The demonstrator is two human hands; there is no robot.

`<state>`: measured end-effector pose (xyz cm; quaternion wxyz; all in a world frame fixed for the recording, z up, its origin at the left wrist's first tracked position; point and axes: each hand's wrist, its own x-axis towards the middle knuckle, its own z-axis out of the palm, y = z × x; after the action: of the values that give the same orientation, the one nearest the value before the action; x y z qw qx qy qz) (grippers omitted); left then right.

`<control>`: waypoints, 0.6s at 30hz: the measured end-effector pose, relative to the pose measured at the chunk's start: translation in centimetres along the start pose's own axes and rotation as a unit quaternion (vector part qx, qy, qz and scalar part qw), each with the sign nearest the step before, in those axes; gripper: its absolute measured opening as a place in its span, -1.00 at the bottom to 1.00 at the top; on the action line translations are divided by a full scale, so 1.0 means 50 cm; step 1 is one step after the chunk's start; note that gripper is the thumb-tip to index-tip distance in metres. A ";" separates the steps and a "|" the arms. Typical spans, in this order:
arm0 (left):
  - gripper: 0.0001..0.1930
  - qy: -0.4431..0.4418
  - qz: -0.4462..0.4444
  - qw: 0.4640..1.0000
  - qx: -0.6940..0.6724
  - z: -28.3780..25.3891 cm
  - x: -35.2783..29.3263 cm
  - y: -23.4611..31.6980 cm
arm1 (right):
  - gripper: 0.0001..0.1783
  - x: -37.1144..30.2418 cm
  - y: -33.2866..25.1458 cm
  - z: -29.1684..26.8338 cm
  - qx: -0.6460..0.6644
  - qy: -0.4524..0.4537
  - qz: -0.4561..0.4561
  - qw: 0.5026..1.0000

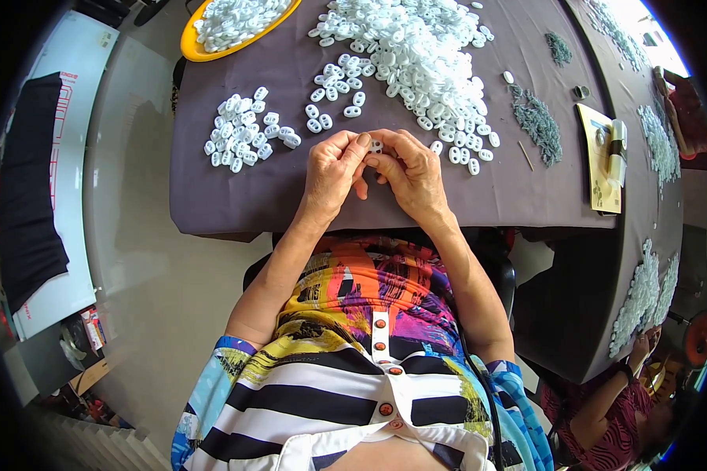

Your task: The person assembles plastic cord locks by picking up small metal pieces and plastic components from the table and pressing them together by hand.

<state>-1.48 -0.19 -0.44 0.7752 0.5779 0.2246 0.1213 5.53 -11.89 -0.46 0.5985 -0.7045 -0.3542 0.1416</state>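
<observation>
My left hand (329,169) and my right hand (415,177) meet above the near part of the table. Thumbs and fingertips of both are closed on one small white oval plastic piece with two holes (376,147), partly covered by the fingers. Left of my hands lies a loose cluster of similar white pieces (239,129). Beyond my fingers a large heap of them (424,59) spreads toward the far edge, with scattered ones (346,77) at its left side. To the right is a pile of tiny grey-green parts (536,124).
A yellow-rimmed basin (190,49) of white pieces stands far left. A smaller grey-green pile (558,49), a thin stick (525,155) and a yellow booklet (597,169) lie on the right. Another person (605,416) works at the adjoining table among more piles.
</observation>
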 end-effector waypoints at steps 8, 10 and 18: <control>-0.73 -0.003 -0.002 1.000 0.013 -0.001 -0.004 0.006 | -0.75 0.000 0.003 0.002 0.008 0.007 -0.005 1.000; -0.72 -0.004 -0.004 1.000 0.014 0.000 -0.004 0.007 | -0.75 0.000 0.003 0.002 0.007 0.008 -0.005 1.000; -0.72 -0.006 -0.007 1.000 0.024 -0.002 -0.004 0.009 | -0.75 0.000 0.003 0.003 0.006 0.012 0.000 1.000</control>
<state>-1.68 -0.08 0.02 0.7631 0.5957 0.2268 0.1066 5.49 -11.80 -0.62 0.6071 -0.7024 -0.3462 0.1350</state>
